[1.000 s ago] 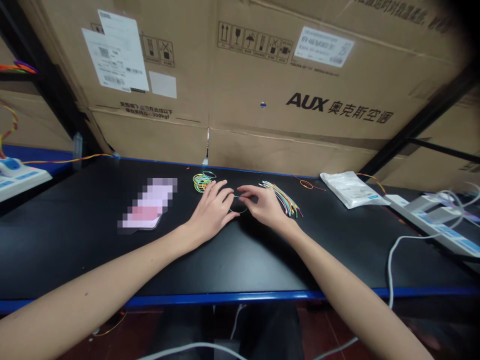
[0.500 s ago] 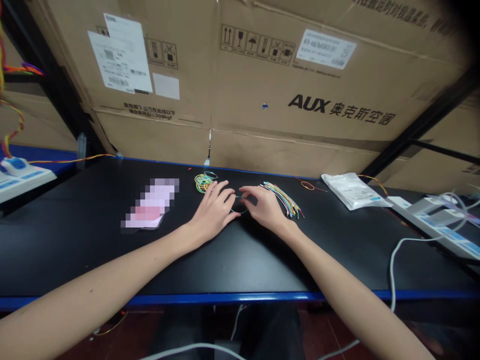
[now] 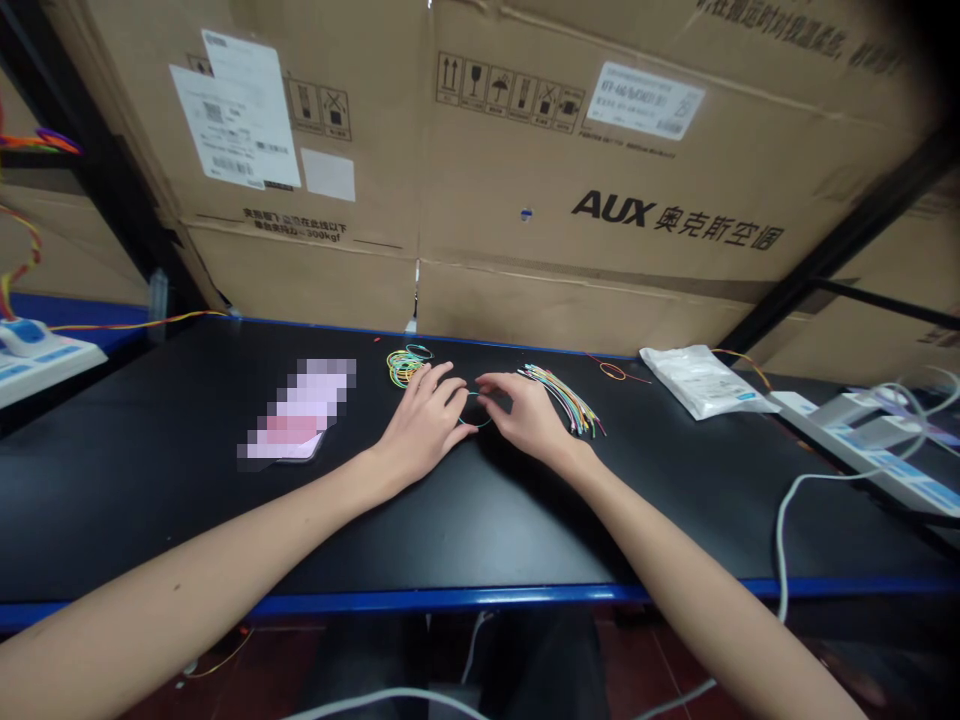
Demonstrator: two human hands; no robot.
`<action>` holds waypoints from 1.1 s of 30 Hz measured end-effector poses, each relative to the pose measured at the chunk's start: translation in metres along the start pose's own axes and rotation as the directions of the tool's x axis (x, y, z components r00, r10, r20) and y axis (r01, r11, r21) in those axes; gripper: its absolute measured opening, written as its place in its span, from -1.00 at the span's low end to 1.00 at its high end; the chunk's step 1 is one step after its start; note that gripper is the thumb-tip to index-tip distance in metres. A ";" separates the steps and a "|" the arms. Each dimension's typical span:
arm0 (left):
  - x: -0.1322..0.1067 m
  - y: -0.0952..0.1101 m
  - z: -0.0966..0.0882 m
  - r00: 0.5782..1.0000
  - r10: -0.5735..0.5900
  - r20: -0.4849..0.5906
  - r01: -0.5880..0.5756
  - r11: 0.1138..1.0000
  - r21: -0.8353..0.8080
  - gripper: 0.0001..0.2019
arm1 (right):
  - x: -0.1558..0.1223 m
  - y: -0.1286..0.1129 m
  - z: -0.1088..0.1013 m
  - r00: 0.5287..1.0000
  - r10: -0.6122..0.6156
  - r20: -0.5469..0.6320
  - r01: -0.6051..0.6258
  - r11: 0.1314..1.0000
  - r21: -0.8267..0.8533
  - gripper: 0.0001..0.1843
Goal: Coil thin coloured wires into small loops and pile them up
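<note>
One wire loop (image 3: 475, 425), right hand (image 3: 527, 412) pinching it, left hand (image 3: 422, 420) touching, grip unclear, coils (image 3: 401, 368) beyond left, wires (image 3: 571, 397) beside right.

teal wire loop (image 3: 484, 423), multicoloured straight wires (image 3: 570, 395), blue-edged black desk (image 3: 450, 540), brown cardboard box (image 3: 495, 180) printed in black.

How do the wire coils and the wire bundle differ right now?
The coils are wound into loops; the bundle lies stretched out, slightly curved. The coils sit beyond the left hand, the bundle beside the right hand. Both are multicoloured and rest on the black table.
</note>
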State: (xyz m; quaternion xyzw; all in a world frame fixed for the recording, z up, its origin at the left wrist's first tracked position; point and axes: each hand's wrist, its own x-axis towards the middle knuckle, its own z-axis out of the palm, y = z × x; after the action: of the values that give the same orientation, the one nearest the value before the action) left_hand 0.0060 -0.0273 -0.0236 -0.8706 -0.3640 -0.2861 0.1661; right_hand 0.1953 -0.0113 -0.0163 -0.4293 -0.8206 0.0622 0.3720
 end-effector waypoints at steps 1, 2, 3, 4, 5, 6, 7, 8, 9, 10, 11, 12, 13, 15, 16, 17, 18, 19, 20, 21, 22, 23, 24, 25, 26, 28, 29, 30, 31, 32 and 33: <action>0.000 0.000 0.000 1.000 -0.002 -0.002 0.002 1.000 -0.002 -0.70 | 0.000 0.001 0.001 0.999 -0.031 -0.012 0.030 0.999 -0.043 -0.75; 0.000 0.000 0.000 1.000 -0.005 -0.004 0.005 1.000 -0.006 -0.70 | -0.001 0.001 0.002 0.998 -0.056 -0.017 0.054 0.996 -0.074 -0.74; 0.000 0.000 0.000 1.000 -0.007 -0.006 0.006 1.000 -0.013 -0.70 | -0.001 0.002 0.002 0.997 -0.072 -0.018 0.070 0.993 -0.093 -0.74; 0.000 0.000 0.000 1.000 -0.007 -0.008 0.007 1.000 -0.021 -0.70 | -0.001 0.002 0.003 0.997 -0.080 -0.017 0.078 0.992 -0.103 -0.75; 0.000 0.000 0.000 1.000 -0.008 -0.011 0.007 1.000 -0.030 -0.70 | -0.001 0.002 0.004 0.996 -0.082 -0.016 0.080 0.991 -0.107 -0.75; 0.000 0.001 0.001 1.000 -0.007 -0.012 0.007 0.999 -0.036 -0.70 | -0.001 0.002 0.004 0.997 -0.078 -0.016 0.076 0.991 -0.107 -0.76; 0.000 0.001 0.001 1.000 -0.007 -0.013 0.006 0.999 -0.039 -0.70 | -0.001 0.002 0.004 0.997 -0.070 -0.017 0.068 0.992 -0.103 -0.76; 0.000 0.001 0.001 1.000 -0.005 -0.013 0.004 0.999 -0.037 -0.70 | -0.001 0.001 0.004 0.998 -0.058 -0.017 0.056 0.994 -0.092 -0.76; 0.000 0.001 0.001 1.000 -0.003 -0.013 0.002 0.999 -0.032 -0.70 | -0.001 0.000 0.003 0.999 -0.044 -0.018 0.043 0.996 -0.074 -0.76; 0.000 0.001 0.002 1.000 0.000 -0.012 0.000 1.000 -0.025 -0.70 | -0.001 -0.001 0.003 0.999 -0.030 -0.018 0.029 0.998 -0.051 -0.75; 0.000 0.002 0.002 1.000 0.002 -0.010 -0.002 1.000 -0.018 -0.70 | -0.001 -0.002 0.002 1.000 -0.013 -0.016 0.013 1.000 -0.027 -0.74; 0.000 0.002 0.001 1.000 0.004 -0.007 -0.004 1.000 -0.013 -0.70 | 0.000 -0.003 0.001 1.000 0.004 -0.012 -0.004 1.000 -0.001 -0.73; 0.000 0.002 0.001 1.000 0.005 -0.005 -0.005 1.000 -0.010 -0.70 | 0.000 -0.003 -0.001 1.000 0.024 -0.004 -0.024 0.999 0.030 -0.72; 0.000 0.002 0.000 1.000 0.005 -0.003 -0.005 1.000 -0.014 -0.70 | 0.001 -0.003 -0.003 0.997 0.073 0.025 -0.075 0.992 0.106 -0.72; 0.000 0.002 -0.001 1.000 0.003 -0.006 -0.003 1.000 -0.021 -0.70 | 0.002 -0.003 -0.004 0.994 0.099 0.046 -0.105 0.983 0.150 -0.72; 0.000 0.002 -0.001 1.000 -0.001 -0.013 0.000 1.000 -0.031 -0.71 | 0.002 -0.002 -0.005 0.990 0.123 0.071 -0.134 0.972 0.195 -0.72; 0.000 0.002 -0.002 1.000 -0.005 -0.022 0.004 0.999 -0.043 -0.71 | 0.003 -0.001 -0.005 0.985 0.140 0.099 -0.160 0.959 0.234 -0.71; 0.000 0.002 -0.002 0.999 -0.012 -0.033 0.010 0.998 -0.055 -0.71 | 0.004 0.000 -0.006 0.981 0.150 0.124 -0.178 0.948 0.262 -0.71; 0.001 0.002 -0.001 0.999 -0.020 -0.044 0.017 0.998 -0.067 -0.71 | 0.004 0.001 -0.006 0.979 0.152 0.135 -0.184 0.945 0.271 -0.71; 0.001 0.002 -0.001 0.998 -0.028 -0.056 0.024 0.997 -0.077 -0.70 | 0.004 0.002 -0.005 0.981 0.145 0.126 -0.174 0.950 0.258 -0.71; 0.001 0.001 0.000 0.997 -0.037 -0.063 0.032 0.996 -0.084 -0.69 | 0.003 0.002 -0.005 0.987 0.128 0.098 -0.147 0.964 0.219 -0.71; 0.001 0.001 0.000 0.997 -0.047 -0.069 0.040 0.995 -0.090 -0.69 | 0.003 0.002 -0.004 0.993 0.101 0.058 -0.109 0.981 0.160 -0.70; 0.001 0.001 0.001 0.996 -0.056 -0.071 0.049 0.994 -0.093 -0.68 | 0.002 0.002 -0.003 0.998 0.067 0.014 -0.068 0.994 0.091 -0.69; 0.000 0.000 0.002 0.996 -0.062 -0.071 0.056 0.994 -0.095 -0.68 | 0.001 0.001 -0.002 0.999 0.029 -0.024 -0.029 0.999 0.024 -0.67; 0.000 0.000 0.002 0.995 -0.067 -0.069 0.061 0.994 -0.095 -0.68 | 0.001 0.001 -0.001 0.999 -0.005 -0.049 0.003 1.000 -0.030 -0.65; 0.000 0.000 0.003 0.995 -0.072 -0.064 0.065 0.993 -0.095 -0.67 | -0.001 0.001 0.001 0.997 -0.047 -0.068 0.041 0.995 -0.087 -0.62; -0.001 0.000 0.003 0.996 -0.072 -0.061 0.065 0.993 -0.096 -0.68 | -0.001 0.001 0.002 0.996 -0.056 -0.072 0.049 0.994 -0.097 -0.61; -0.001 0.001 0.003 0.996 -0.070 -0.058 0.064 0.993 -0.095 -0.68 | -0.001 0.001 0.003 0.996 -0.059 -0.074 0.051 0.993 -0.103 -0.61; -0.001 0.001 0.003 0.996 -0.067 -0.056 0.062 0.994 -0.092 -0.68 | -0.001 0.001 0.004 0.995 -0.057 -0.075 0.049 0.993 -0.105 -0.61; -0.001 0.002 0.003 0.996 -0.064 -0.054 0.059 0.994 -0.088 -0.68 | -0.001 0.001 0.004 0.996 -0.053 -0.077 0.045 0.993 -0.106 -0.61; -0.001 0.002 0.003 0.997 -0.061 -0.053 0.057 0.995 -0.084 -0.69 | 0.000 0.001 0.005 0.996 -0.047 -0.078 0.039 0.994 -0.107 -0.62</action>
State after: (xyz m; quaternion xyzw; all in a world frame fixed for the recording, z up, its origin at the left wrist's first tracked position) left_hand 0.0080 -0.0279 -0.0273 -0.8573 -0.3728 -0.3299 0.1316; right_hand 0.1931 -0.0100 -0.0203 -0.4325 -0.8163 -0.0063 0.3828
